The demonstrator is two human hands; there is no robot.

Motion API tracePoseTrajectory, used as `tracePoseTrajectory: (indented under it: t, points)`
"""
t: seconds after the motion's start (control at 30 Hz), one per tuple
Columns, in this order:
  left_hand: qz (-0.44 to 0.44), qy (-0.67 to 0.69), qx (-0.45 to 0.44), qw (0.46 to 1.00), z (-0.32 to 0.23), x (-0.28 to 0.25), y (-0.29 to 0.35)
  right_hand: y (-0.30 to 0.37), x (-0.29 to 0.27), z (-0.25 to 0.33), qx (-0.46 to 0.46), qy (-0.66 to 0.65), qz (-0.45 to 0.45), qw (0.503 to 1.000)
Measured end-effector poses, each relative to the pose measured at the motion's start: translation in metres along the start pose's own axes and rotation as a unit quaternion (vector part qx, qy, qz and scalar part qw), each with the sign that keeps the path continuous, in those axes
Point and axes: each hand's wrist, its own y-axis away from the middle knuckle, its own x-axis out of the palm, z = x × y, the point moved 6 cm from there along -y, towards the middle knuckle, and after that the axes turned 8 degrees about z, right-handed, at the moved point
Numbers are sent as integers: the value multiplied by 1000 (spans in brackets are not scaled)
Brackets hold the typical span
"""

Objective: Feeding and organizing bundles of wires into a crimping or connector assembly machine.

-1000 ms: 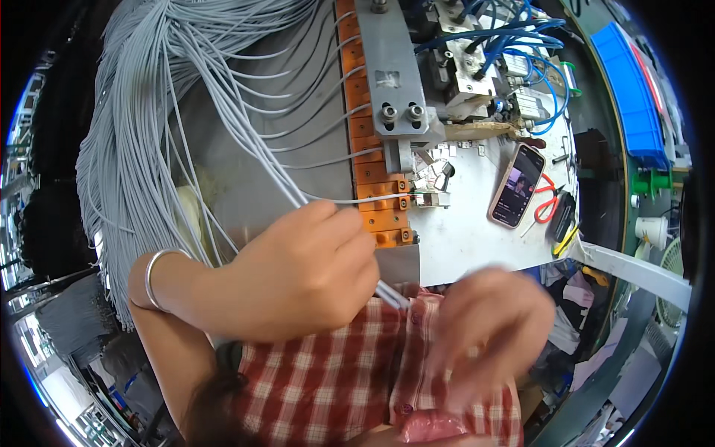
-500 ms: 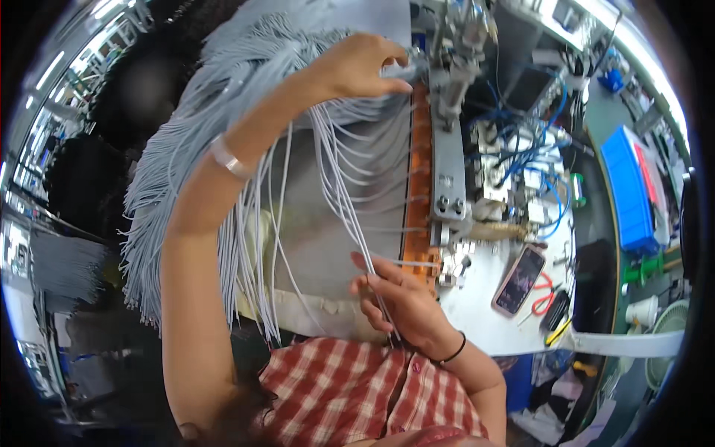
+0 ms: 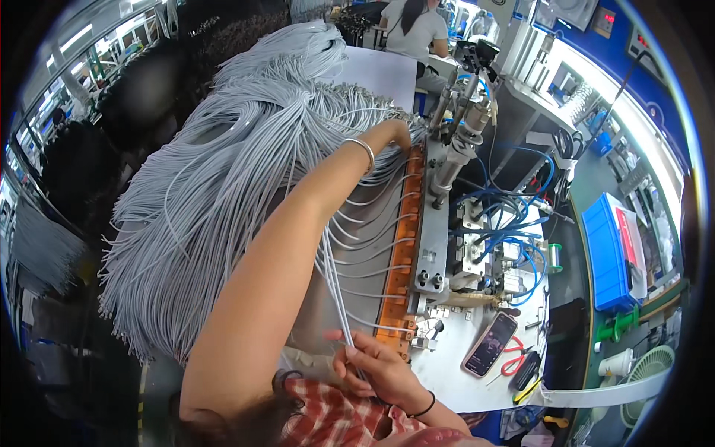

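Observation:
Several thin grey cables point(image 3: 333, 284) run down into my right hand point(image 3: 378, 370), whose fingers are closed round them in front of my checked shirt. My left hand point(image 3: 396, 134) reaches across to the far end of a long orange fixture point(image 3: 397, 268), its fingers bent downward and mostly hidden. Single cables curve from the left into slots along this fixture. Under and beside my left forearm lies a large heap of grey cables point(image 3: 201, 201), fanned over the table with their ends toward the near left edge.
A metal clamp bar with pneumatic cylinders point(image 3: 450, 175) stands right of the fixture, with blue air tubes point(image 3: 514, 238) beyond. On the white bench lie a phone point(image 3: 490, 344), red-handled scissors point(image 3: 514, 356) and a yellow cutter point(image 3: 527, 392). Another person point(image 3: 417, 30) sits at the back.
My left hand has lowered from above the cables to the fixture's far end, fingers now bent down. My right hand keeps its cables. The view has tilted upward, bringing more background in.

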Motion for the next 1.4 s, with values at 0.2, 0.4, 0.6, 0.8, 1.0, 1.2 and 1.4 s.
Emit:
tracePoseTrajectory:
  t: [0.2,0.4,0.6,0.8,1.0,1.2,1.4]
  points:
    - [118,-69,-67,988,-19,2,-8,2,-3,3,6,-24,13,1000]
    - [-117,21,-116,986,8,-4,7,2,-6,0,6,-14,10,1000]
    - [-367,-44,-108,923,21,-107,32,2,-7,5,1,-15,6,1000]
    - [-324,-98,-238,910,100,-95,34,-1,-3,8,28,21,8,999]
    - [-219,-166,-159,948,81,-99,84,-7,-2,3,31,78,15,996]
    - [-258,-190,-156,934,91,-79,285,-35,-6,-9,41,28,-66,997]
    - [-376,-32,-12,926,89,-23,335,-179,-43,50,-27,224,-76,971]
